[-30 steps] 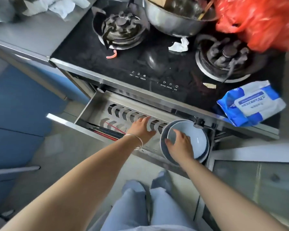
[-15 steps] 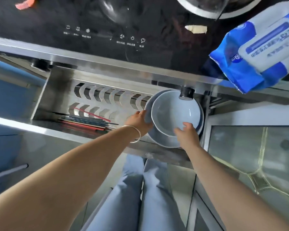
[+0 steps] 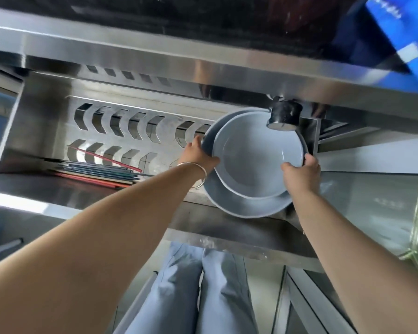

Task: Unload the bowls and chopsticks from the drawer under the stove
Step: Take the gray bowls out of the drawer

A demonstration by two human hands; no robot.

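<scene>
Two grey-blue bowls are nested at the right end of the open steel drawer under the stove: a smaller bowl inside a wider one. My left hand, a thin bangle on its wrist, grips the wide bowl's left rim. My right hand grips the stack's right rim. A bundle of dark, blue and red chopsticks lies flat on the drawer floor at the left, untouched.
A black stove knob hangs just above the bowls' far rim, under the steel stove front edge. A blue wet-wipes pack overhangs the cooktop at top right. A glass cabinet door is to the right.
My left hand left the slotted drawer rack and took the wide bowl's left rim. My right hand shifted from inside the bowl to its right rim. The view came much closer.
</scene>
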